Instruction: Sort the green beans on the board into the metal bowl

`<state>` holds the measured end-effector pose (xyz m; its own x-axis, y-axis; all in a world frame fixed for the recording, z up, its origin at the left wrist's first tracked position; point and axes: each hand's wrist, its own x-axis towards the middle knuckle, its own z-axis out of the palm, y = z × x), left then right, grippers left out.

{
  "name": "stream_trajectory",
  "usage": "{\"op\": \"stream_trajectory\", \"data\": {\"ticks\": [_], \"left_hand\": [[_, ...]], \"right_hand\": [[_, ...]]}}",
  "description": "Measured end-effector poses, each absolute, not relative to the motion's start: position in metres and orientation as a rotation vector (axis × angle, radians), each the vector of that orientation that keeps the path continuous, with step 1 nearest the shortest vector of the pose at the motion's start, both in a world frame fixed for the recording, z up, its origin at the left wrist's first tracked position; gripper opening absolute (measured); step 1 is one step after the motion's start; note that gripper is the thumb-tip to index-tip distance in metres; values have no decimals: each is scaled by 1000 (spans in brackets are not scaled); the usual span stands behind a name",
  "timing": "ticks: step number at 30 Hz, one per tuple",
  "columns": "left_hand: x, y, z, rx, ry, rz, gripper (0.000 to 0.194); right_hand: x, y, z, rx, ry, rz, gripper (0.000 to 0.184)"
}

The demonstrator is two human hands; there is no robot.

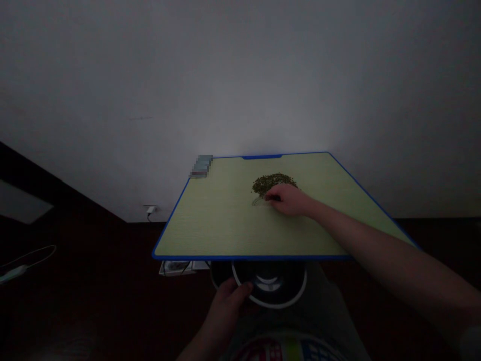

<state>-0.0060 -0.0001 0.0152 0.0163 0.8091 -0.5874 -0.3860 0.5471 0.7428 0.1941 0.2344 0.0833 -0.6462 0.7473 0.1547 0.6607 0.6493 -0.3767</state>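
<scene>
On the table's pale yellow-green top lies a pile of small brownish-green grains [272, 183]. My right hand [287, 199] is at the near side of the pile, its fingers curled together. A faint, thin curved outline shows on the tabletop beside the fingertips; whether the hand grips it or some grains is hidden. Below the table's front edge, my left hand [230, 297] grips a dark bowl [268, 293] by its white rim, thumb over the edge. The bowl is tilted towards me, with a bright reflection inside. Part of it sits behind the table edge.
The blue-edged folding table [206, 225] stands against a grey wall [240, 75]. A blurred-out stack [202, 167] lies at its far left corner. A charger [151, 209] is plugged into the wall, a white cable [41, 258] lies left, and a box [176, 268] sits under the table.
</scene>
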Motion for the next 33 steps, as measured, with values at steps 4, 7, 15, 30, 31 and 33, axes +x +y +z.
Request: {"op": "stream_trajectory", "data": {"ticks": [4, 7, 15, 30, 31, 33], "left_hand": [[-4, -1, 18, 419, 1219, 984, 25], [-3, -1, 18, 442, 1218, 978, 24], [-5, -2, 13, 450, 1218, 979, 28], [0, -5, 12, 488, 1219, 1004, 35], [1, -5, 13, 489, 1223, 1002, 34], [3, -5, 15, 476, 1225, 1010, 32]], "right_hand": [[194, 226, 84, -1095, -2605, 450, 21], [194, 216, 86, -1056, -2625, 495, 20], [201, 183, 89, -1012, -2627, 540, 20], [200, 124, 94, -1062, -2559, 694, 21], [200, 121, 94, -1060, -2556, 700, 20], [199, 116, 94, -1056, -2549, 715, 19]]}}
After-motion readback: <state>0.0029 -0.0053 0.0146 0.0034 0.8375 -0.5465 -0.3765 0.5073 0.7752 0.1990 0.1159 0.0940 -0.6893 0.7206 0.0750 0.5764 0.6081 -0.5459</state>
